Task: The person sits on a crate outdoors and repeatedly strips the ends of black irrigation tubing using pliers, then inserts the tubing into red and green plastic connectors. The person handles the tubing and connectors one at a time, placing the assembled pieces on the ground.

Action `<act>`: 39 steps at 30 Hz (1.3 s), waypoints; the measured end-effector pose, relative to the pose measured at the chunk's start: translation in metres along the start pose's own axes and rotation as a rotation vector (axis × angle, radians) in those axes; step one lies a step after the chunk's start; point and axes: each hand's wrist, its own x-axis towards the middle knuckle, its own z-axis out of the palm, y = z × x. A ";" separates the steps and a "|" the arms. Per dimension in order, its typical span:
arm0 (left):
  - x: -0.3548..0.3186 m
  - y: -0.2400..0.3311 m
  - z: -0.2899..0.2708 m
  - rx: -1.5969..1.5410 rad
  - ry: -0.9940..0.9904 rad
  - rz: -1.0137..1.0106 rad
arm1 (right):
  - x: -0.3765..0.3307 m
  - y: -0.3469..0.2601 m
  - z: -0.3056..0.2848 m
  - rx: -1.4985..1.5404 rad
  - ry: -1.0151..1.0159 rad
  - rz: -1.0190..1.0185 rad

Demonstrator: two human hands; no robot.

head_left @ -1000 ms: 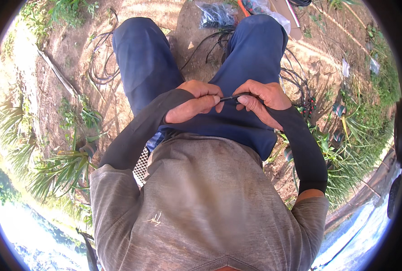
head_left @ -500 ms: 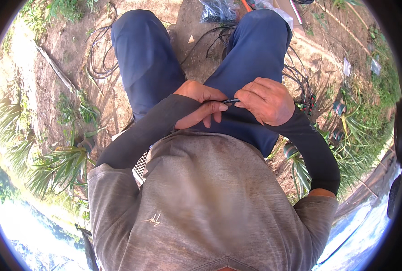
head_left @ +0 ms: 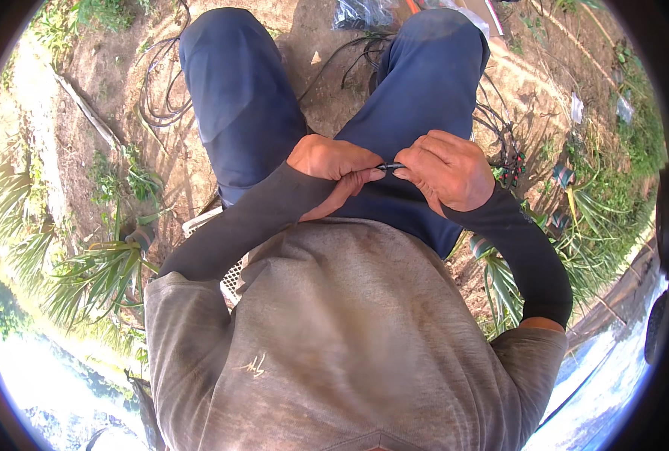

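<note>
Black tubing piece (head_left: 389, 166), short and thin, sits pinched between left hand (head_left: 334, 169) and right hand (head_left: 445, 169) grips.

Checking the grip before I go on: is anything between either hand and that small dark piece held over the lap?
Nothing visible. The left hand and right hand both pinch the small dark piece directly, fingertips at each end.

Outdoor site, bare brown dirt ground (head_left: 124, 113) in strong sunlight with hard shadows. Loose coils of dark cable (head_left: 158, 98) on the soil at upper left; further tangled cables (head_left: 503, 143) at right. Spiky green plants (head_left: 94, 274) at lower left and along the right edge (head_left: 575, 225). Clear plastic bag (head_left: 360, 13) at top. White mesh seat (head_left: 229, 278), partly visible
</note>
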 end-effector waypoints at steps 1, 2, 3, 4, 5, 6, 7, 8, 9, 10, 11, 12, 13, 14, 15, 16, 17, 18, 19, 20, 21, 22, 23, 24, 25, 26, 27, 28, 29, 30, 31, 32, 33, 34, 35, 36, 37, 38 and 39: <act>0.000 -0.002 0.003 0.099 0.102 0.141 | 0.001 -0.001 0.000 0.020 -0.017 0.053; -0.002 -0.003 0.005 0.149 0.127 0.164 | 0.001 -0.003 0.001 0.040 -0.035 0.106; -0.003 -0.004 0.007 0.200 0.152 0.188 | 0.001 -0.005 0.001 0.061 -0.039 0.161; -0.005 -0.005 0.008 0.251 0.171 0.210 | 0.002 -0.008 0.003 0.128 -0.048 0.246; -0.005 -0.006 0.008 0.333 0.168 0.238 | 0.002 -0.011 0.005 0.195 -0.043 0.334; -0.006 -0.007 0.008 0.414 0.157 0.265 | 0.001 -0.013 0.007 0.272 -0.052 0.421; -0.006 -0.007 0.006 0.494 0.147 0.293 | 0.001 -0.014 0.008 0.403 -0.073 0.565; -0.005 -0.008 0.005 0.563 0.161 0.340 | 0.001 -0.014 0.009 0.542 -0.108 0.702; -0.003 -0.009 0.004 0.632 0.174 0.387 | 0.000 -0.014 0.011 0.694 -0.131 0.813; -0.002 -0.010 0.002 0.697 0.180 0.434 | -0.001 -0.012 0.011 0.855 -0.155 0.914; 0.000 -0.011 0.000 0.710 0.182 0.443 | -0.001 -0.011 0.012 0.978 -0.137 0.981; 0.002 -0.012 -0.003 0.720 0.177 0.451 | -0.002 -0.011 0.015 1.107 -0.101 1.023; 0.003 -0.013 -0.005 0.729 0.179 0.461 | -0.003 -0.010 0.018 1.216 -0.069 1.086; 0.004 -0.014 -0.007 0.686 0.193 0.443 | -0.003 -0.011 0.021 1.277 -0.036 1.066; 0.005 -0.014 -0.009 0.642 0.208 0.428 | -0.004 -0.012 0.024 1.321 -0.006 1.071; 0.004 -0.014 -0.010 0.612 0.209 0.394 | -0.005 -0.013 0.027 1.368 0.018 1.082; 0.004 -0.014 -0.011 0.530 0.192 0.357 | -0.005 -0.014 0.029 1.380 0.036 1.063; 0.003 -0.013 -0.011 0.457 0.164 0.296 | -0.006 -0.016 0.030 1.395 0.042 1.059; 0.002 -0.012 -0.010 0.375 0.139 0.245 | -0.007 -0.017 0.031 1.407 0.043 1.056; 0.002 -0.012 -0.010 0.321 0.127 0.213 | -0.007 -0.018 0.031 1.337 0.035 1.053; 0.002 -0.011 -0.009 0.258 0.118 0.192 | -0.007 -0.019 0.030 1.266 0.025 1.049; 0.002 -0.010 -0.008 0.196 0.109 0.170 | -0.007 -0.021 0.029 1.195 0.012 1.045; 0.003 -0.009 -0.007 0.145 0.094 0.091 | -0.006 -0.023 0.028 1.113 0.015 1.039; 0.002 -0.006 -0.006 0.095 0.080 0.011 | -0.006 -0.026 0.027 1.032 0.017 1.031; 0.002 -0.003 -0.006 0.043 0.060 -0.076 | -0.005 -0.028 0.027 0.963 0.026 1.000; 0.002 -0.001 -0.007 -0.001 0.043 -0.130 | -0.004 -0.030 0.027 0.875 0.039 0.987; 0.003 0.002 -0.008 -0.045 0.021 -0.190 | -0.003 -0.031 0.027 0.798 0.060 0.950; 0.003 0.004 -0.008 -0.097 0.000 -0.240 | -0.003 -0.032 0.027 0.727 0.080 0.906; 0.004 0.005 -0.010 -0.134 -0.023 -0.287 | -0.002 -0.032 0.028 0.631 0.104 0.834; 0.005 0.007 -0.011 -0.176 -0.041 -0.322 | -0.002 -0.031 0.028 0.539 0.127 0.751; 0.005 0.007 -0.012 -0.227 -0.043 -0.323 | -0.002 -0.029 0.028 0.446 0.151 0.667; 0.006 0.008 -0.012 -0.255 -0.079 -0.374 | -0.002 -0.026 0.028 0.346 0.153 0.537; 0.007 0.008 -0.011 -0.292 -0.095 -0.392 | -0.002 -0.022 0.027 0.245 0.154 0.406; 0.008 0.008 -0.011 -0.330 -0.112 -0.409 | -0.002 -0.019 0.026 0.142 0.162 0.277; 0.009 0.009 -0.011 -0.425 -0.131 -0.444 | -0.002 -0.016 0.024 0.080 0.143 0.224; 0.009 0.008 -0.011 -0.522 -0.149 -0.480 | -0.002 -0.013 0.022 0.018 0.130 0.173; 0.009 0.008 -0.011 -0.609 -0.162 -0.529 | -0.002 -0.012 0.019 -0.041 0.122 0.116; 0.009 0.008 -0.011 -0.662 -0.185 -0.496 | -0.001 -0.010 0.017 -0.081 0.117 0.073; 0.009 0.007 -0.011 -0.704 -0.201 -0.475 | 0.001 -0.009 0.014 -0.118 0.117 0.024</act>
